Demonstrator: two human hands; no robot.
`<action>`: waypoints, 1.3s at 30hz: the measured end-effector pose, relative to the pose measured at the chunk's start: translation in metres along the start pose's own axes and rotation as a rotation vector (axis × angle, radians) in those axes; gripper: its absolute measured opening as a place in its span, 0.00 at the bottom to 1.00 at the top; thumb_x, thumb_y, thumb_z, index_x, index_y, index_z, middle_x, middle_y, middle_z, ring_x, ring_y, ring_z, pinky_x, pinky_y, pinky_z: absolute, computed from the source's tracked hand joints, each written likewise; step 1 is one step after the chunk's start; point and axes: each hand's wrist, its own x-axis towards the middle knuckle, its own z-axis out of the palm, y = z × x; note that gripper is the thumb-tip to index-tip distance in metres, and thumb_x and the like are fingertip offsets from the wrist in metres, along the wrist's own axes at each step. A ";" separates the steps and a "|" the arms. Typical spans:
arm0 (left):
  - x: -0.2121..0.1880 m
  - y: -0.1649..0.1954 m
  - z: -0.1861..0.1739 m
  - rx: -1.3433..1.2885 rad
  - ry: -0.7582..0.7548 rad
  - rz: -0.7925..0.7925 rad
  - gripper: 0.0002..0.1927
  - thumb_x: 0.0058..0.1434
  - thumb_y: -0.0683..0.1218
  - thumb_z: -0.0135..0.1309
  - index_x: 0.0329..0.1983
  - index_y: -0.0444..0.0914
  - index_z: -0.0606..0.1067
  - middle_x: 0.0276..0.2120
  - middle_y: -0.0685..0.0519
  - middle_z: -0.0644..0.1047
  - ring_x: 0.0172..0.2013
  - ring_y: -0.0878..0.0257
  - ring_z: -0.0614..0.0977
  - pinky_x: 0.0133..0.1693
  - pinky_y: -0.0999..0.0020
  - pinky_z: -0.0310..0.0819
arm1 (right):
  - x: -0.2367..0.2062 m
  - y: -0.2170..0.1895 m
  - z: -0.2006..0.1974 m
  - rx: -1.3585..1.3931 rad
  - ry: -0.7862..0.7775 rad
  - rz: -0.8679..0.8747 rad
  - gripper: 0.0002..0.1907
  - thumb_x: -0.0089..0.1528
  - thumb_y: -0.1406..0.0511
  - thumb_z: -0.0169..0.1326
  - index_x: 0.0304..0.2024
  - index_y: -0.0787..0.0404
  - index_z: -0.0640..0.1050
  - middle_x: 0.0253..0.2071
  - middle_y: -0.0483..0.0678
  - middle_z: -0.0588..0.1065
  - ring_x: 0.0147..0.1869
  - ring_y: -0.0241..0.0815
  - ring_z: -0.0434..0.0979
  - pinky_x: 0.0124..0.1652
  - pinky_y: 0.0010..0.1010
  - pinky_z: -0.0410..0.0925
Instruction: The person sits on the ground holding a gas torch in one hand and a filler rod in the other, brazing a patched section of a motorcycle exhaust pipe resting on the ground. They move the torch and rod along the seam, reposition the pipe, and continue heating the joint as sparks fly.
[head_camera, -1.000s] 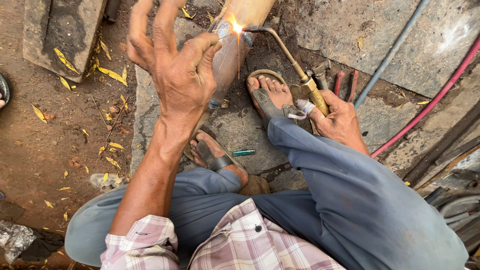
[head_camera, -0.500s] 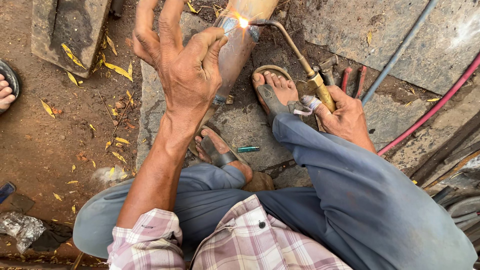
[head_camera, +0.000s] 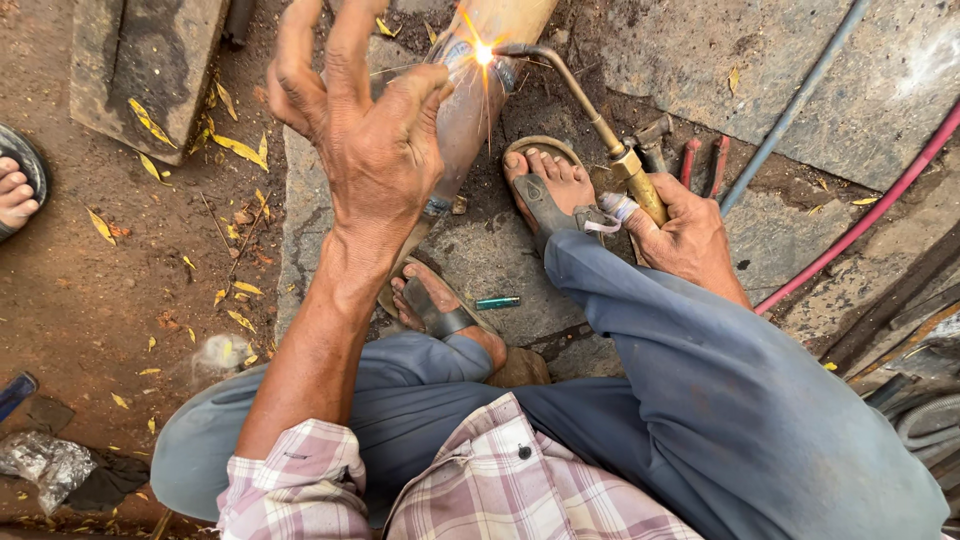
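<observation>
Sparks now fly; two hands, one torch, one pipe.

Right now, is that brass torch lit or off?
Lit. The torch, gripped in the right hand, shows a bright glare and sparks where its tip meets the metal cylinder.

A brass torch is gripped at its handle by the right hand, and its bent tip is held against a metal cylinder, where a bright flame and sparks are seen. The left hand is raised over the cylinder, fingers spread, and whether it is touched cannot be told. Sandalled feet are planted on a stone slab beside a small green lighter. Red and grey hoses are laid at the right.
</observation>
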 end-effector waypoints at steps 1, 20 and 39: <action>0.003 0.001 -0.001 0.013 -0.002 0.024 0.09 0.63 0.40 0.67 0.43 0.48 0.84 0.71 0.54 0.67 0.71 0.52 0.54 0.68 0.48 0.42 | 0.001 0.002 0.000 0.004 0.003 -0.008 0.18 0.64 0.56 0.63 0.51 0.59 0.80 0.24 0.45 0.75 0.28 0.32 0.72 0.31 0.31 0.67; 0.086 0.005 -0.022 -0.010 -0.404 0.273 0.07 0.60 0.39 0.60 0.42 0.37 0.83 0.54 0.43 0.72 0.60 0.40 0.66 0.56 0.39 0.50 | 0.006 0.034 0.002 -0.032 -0.013 -0.038 0.18 0.64 0.59 0.61 0.55 0.55 0.79 0.28 0.52 0.77 0.31 0.46 0.81 0.34 0.38 0.70; 0.078 -0.010 -0.019 0.053 -0.357 0.345 0.08 0.61 0.37 0.57 0.43 0.38 0.82 0.48 0.45 0.73 0.56 0.45 0.68 0.55 0.44 0.51 | 0.005 0.033 0.001 -0.059 -0.030 -0.038 0.18 0.65 0.57 0.61 0.55 0.55 0.79 0.26 0.52 0.76 0.30 0.49 0.80 0.34 0.40 0.70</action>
